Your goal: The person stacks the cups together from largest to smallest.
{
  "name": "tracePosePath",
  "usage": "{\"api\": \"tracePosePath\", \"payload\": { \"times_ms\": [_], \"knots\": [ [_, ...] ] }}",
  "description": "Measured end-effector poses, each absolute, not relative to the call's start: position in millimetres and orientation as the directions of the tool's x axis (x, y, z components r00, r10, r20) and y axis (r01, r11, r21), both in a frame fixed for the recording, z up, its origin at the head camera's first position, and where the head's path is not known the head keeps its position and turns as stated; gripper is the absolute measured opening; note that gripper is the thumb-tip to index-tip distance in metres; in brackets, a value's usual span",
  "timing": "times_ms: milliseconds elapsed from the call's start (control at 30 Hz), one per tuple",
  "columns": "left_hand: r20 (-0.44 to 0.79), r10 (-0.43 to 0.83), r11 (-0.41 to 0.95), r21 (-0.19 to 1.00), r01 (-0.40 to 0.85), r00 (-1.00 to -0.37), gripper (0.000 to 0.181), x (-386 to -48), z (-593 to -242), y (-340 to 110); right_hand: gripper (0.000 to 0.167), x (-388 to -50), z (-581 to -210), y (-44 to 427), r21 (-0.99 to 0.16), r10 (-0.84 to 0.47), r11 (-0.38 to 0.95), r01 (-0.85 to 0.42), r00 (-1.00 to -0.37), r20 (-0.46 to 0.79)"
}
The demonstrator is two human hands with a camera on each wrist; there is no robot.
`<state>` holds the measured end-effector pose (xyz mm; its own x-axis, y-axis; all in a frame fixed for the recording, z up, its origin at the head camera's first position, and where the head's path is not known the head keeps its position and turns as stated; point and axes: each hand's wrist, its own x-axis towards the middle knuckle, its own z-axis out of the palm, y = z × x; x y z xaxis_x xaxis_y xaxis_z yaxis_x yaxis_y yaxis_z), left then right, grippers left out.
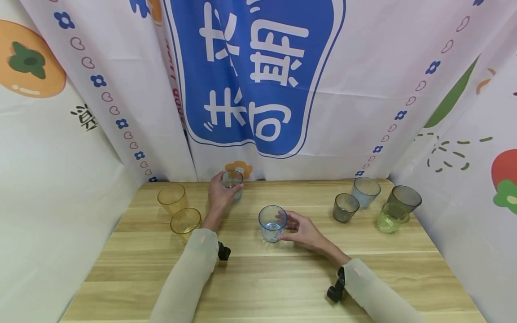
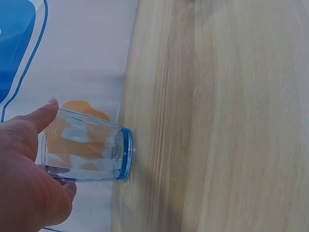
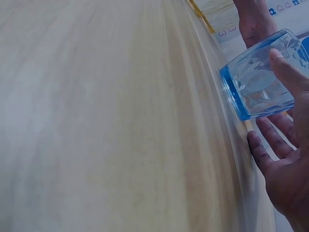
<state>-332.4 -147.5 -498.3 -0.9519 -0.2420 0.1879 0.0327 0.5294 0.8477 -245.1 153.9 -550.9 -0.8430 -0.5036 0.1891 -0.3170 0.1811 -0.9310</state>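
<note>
My left hand (image 1: 220,193) grips a clear, faintly blue drinking glass (image 1: 232,180) near the table's back edge. In the left wrist view, thumb and fingers of the left hand (image 2: 34,169) lie on opposite sides of that glass (image 2: 84,145), near its rim; its thick base is blue. Nearer the middle, my right hand (image 1: 304,231) holds a blue-tinted drinking glass (image 1: 272,224) from its right side. The right wrist view shows the right thumb along this glass (image 3: 260,77), with the fingers of the right hand (image 3: 294,169) partly spread below and behind it.
Two amber glasses (image 1: 172,202) (image 1: 186,222) stand left of the left forearm. At the back right are a small grey glass (image 1: 345,208), a pale blue glass (image 1: 365,193), a dark grey glass (image 1: 405,197) and a green glass (image 1: 388,220). A printed curtain (image 1: 343,134) hangs behind the wooden table (image 1: 274,287).
</note>
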Motion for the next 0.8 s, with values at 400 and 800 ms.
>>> {"api": "tracePosePath", "payload": {
  "times_ms": [400, 800],
  "knots": [
    [0.212, -0.232, 0.521, 0.851, 0.063, -0.949, 0.091, -328, -493, -148, 0.073, -245, -550, 151, -0.931, -0.495, 0.193, -0.308, -0.850, 0.179],
    [0.311, -0.109, 0.572, 0.796, 0.196, -0.944, 0.087, -319, -469, -143, 0.070, -245, -549, 152, -0.933, -0.506, 0.181, -0.313, -0.842, 0.184]
  ]
}}
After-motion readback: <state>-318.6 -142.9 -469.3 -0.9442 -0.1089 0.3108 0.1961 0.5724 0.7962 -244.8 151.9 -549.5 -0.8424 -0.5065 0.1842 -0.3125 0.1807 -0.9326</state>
